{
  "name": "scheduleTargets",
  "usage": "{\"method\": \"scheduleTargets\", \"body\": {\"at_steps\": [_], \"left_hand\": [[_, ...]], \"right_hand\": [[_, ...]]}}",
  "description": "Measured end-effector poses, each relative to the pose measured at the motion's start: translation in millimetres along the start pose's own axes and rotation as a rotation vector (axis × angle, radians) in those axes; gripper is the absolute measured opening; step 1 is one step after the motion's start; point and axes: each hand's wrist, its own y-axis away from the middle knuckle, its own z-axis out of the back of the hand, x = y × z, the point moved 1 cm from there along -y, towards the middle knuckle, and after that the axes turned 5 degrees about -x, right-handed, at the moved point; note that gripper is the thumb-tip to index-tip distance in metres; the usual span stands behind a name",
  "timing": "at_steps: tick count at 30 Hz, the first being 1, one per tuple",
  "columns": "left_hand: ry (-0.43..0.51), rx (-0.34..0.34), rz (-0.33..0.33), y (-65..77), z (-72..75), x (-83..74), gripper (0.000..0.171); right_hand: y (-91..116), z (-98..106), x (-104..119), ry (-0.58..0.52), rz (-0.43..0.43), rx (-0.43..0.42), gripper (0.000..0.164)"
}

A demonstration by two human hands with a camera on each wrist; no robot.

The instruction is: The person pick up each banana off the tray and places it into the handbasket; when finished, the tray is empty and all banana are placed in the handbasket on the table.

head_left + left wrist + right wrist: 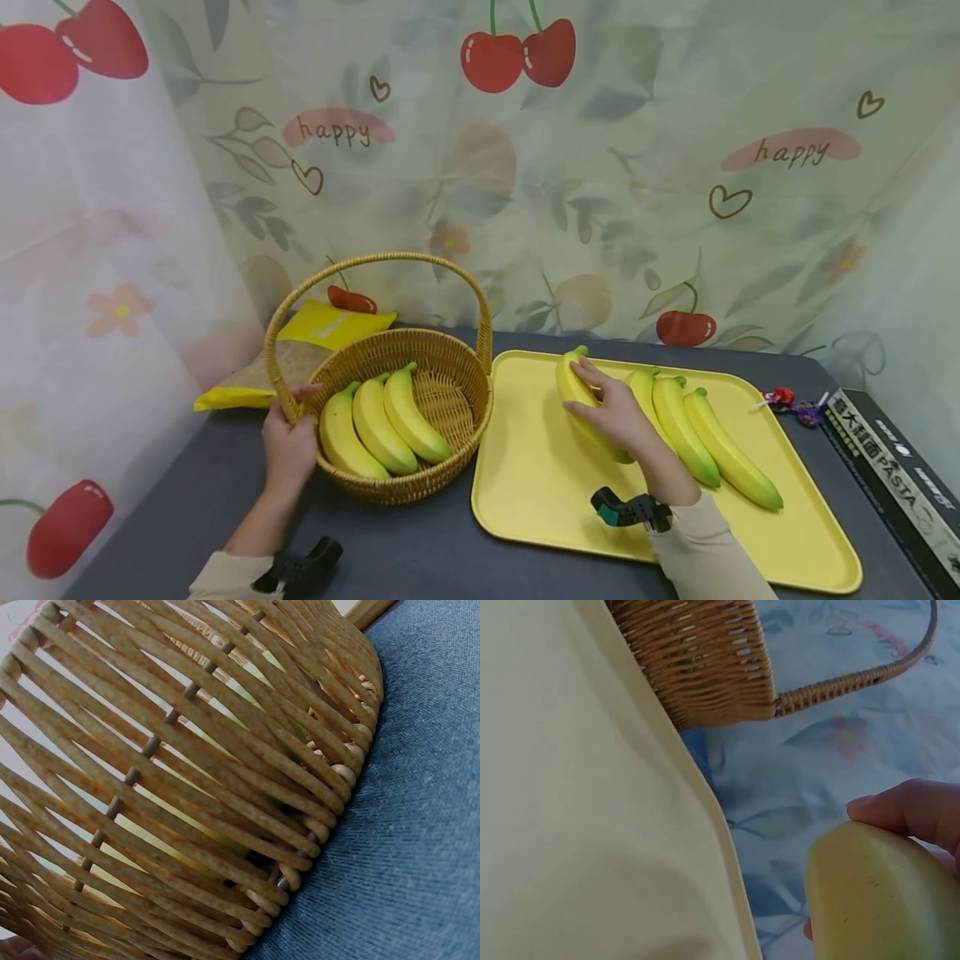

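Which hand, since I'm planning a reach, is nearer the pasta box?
Right. The right hand grips a banana over the yellow tray, left of the pasta box; the left hand holds the wicker basket, farther left.

Sleeves (708, 546): pale beige | wrist devices (306, 567): black, curved (right one shows teal patch (607, 515))

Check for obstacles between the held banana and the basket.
Nothing loose shows between the banana in the right hand and the wicker basket; only the yellow tray's rim and the basket's right side and handle stand there.
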Motion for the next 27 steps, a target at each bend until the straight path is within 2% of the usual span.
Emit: {"method": "scheduleTargets", "body": {"at_steps": [15, 20, 27], "left_hand": [[0.002, 0.002, -0.008, -0.8, 0.0, 1.1, 0.040], [-0.005, -0.003, -0.011, -0.6, 0.3, 1.9, 0.040], [-0.005, 0.003, -0.007, -0.9, -0.4, 2.0, 0.040]], "right_hand": [[11, 7, 33, 0.020, 0.078, 0.059, 0.065], [16, 6, 47, 0.007, 0.117, 0.073, 0.065], [22, 3, 58, 0.049, 0.156, 0.087, 0.064]]}}
